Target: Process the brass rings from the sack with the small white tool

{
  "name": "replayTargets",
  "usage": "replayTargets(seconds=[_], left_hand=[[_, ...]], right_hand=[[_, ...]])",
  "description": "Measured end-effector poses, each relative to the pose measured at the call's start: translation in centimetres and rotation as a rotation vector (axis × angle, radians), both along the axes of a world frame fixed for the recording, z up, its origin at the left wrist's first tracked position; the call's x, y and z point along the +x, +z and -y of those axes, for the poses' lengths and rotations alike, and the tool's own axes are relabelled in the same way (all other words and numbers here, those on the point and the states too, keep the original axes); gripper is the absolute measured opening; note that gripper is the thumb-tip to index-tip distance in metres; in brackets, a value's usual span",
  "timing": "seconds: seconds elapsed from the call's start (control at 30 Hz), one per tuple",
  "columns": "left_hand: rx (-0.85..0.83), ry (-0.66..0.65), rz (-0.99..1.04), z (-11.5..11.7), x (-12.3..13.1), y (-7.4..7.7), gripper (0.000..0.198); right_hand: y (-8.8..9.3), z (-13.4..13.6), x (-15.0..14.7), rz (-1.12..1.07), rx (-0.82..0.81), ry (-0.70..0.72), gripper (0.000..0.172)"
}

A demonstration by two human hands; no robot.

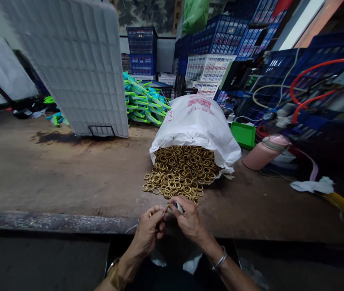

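Observation:
Both hands meet in front of a heap of brass-coloured rings (175, 182) at the table's front edge. My left hand (149, 226) is closed, pinching a brass ring (151, 214) between thumb and fingers. Closed too, my right hand (190, 218) grips a small tool with a pale body (179, 207) and a dark part; its exact kind is unclear. Another ring (168, 207) shows at the right fingertips. A thin pale strand (132, 227) trails below the left hand. The heap spills from the mouth of a white woven sack (194, 123) lying on its side.
A tall grey ribbed panel (96, 76) stands on the wooden table (53, 173) at left, with green and blue plastic pieces (144, 101) behind. To the right are a green tray (242, 135), a pink bottle (265, 152) and red hoses (299, 81). Stacked crates (211, 66) fill the back.

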State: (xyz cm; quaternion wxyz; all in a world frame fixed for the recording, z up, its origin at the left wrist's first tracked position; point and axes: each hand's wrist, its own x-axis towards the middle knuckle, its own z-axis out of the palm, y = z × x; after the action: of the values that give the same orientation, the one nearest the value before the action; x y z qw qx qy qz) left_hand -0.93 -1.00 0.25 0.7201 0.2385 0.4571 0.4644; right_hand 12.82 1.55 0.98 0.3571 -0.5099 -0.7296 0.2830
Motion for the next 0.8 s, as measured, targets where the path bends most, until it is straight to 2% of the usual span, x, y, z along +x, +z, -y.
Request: replayTargets(seconds=[0.2,0.33,0.5,0.57,0.67,0.8], left_hand=[[0.123,-0.084,-0.054,0.2,0.0,-0.2,0.031],[0.267,-0.038,-0.279,0.1,-0.1,-0.3,0.026],[0.525,0.033,-0.564,0.1,-0.4,-0.5,0.016],[0.580,0.041,-0.637,0.2,-0.5,-0.7,0.014],[0.543,0.027,-0.598,0.4,-0.4,-0.6,0.015],[0.273,-0.050,-0.358,0.4,-0.3,-0.2,0.023]], right_hand=[[0.2,0.5,-0.5,0.010,-0.004,0.058,0.011],[0.4,0.8,-0.8,0.006,-0.068,0.000,0.011],[0.4,0.8,-1.0,-0.035,-0.226,-0.014,0.025],[0.2,0.7,-1.0,-0.069,-0.270,-0.020,0.028],[0.1,0.5,-1.1,-0.103,-0.324,-0.047,0.027],[0.3,0.4,-1.2,-0.119,-0.331,-0.071,0.027]])
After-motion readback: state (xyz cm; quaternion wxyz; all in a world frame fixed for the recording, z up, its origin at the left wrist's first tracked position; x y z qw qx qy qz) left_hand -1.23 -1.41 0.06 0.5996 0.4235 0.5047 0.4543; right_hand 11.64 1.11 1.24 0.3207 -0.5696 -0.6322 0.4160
